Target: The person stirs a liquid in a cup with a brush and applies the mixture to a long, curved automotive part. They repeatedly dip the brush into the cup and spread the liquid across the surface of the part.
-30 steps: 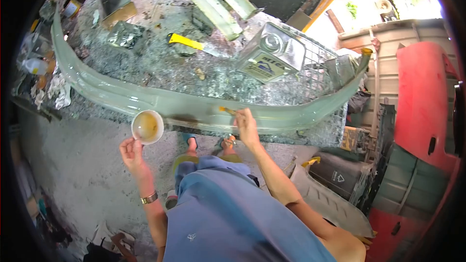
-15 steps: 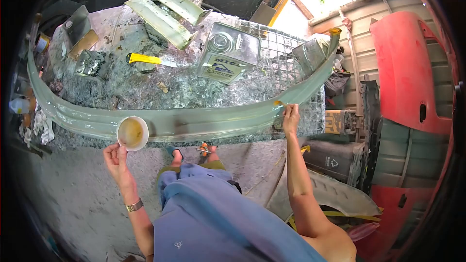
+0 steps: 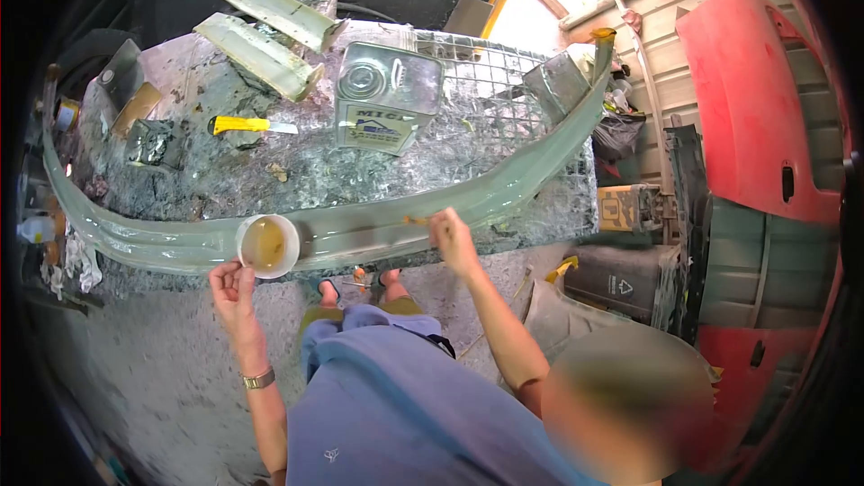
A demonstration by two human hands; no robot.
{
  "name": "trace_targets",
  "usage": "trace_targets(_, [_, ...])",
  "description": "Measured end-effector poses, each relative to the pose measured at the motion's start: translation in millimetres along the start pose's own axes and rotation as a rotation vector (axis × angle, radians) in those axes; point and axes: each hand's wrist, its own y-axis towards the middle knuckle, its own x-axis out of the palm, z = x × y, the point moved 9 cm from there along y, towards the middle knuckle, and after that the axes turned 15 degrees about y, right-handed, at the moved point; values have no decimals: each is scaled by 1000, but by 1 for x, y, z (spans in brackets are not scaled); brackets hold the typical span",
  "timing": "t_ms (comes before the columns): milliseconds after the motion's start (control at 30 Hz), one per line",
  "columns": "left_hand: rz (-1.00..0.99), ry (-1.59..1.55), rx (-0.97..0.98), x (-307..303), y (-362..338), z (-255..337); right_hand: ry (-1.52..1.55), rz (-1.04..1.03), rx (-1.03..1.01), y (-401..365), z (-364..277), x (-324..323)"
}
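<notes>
My left hand (image 3: 236,292) grips a white cup (image 3: 292,261) by its near side, with a pool of amber liquid (image 3: 268,243) inside. The cup overlaps the front edge of a long, curved grey-green bumper (image 3: 360,232), which looks wet and glossy. Over the bumper's middle, my right hand (image 3: 453,238) is closed on a small brush (image 3: 415,220), whose amber tip points left, close over the surface. Most of its handle is hidden by my fingers.
Behind the bumper on the stained worktable (image 3: 297,184) lie a yellow utility knife (image 3: 241,124), a rectangular metal can (image 3: 391,81) and pale channel-shaped pieces (image 3: 256,54). A wire grid (image 3: 490,63) covers the back right. Red panels (image 3: 751,99) stand at right.
My right hand has moved left along the bumper with the brush, toward the cup. The cup and my left hand have shifted slightly right in view; the view itself has turned a little.
</notes>
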Motion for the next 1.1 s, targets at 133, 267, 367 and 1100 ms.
trace_targets(133, [-57,-10,41,58,-9,22,-98,327,66,24,38,-119])
trace_targets(267, [-174,-51,48,129,-27,30,-300,432,-58,14,-6,-184])
trace_targets(367, [-245,-63,-76,179,-42,25,77,343,-22,6,-44,-197])
trace_targets(1100, [92,257,71,259,-93,-24,6,-441,43,84,-43,-164])
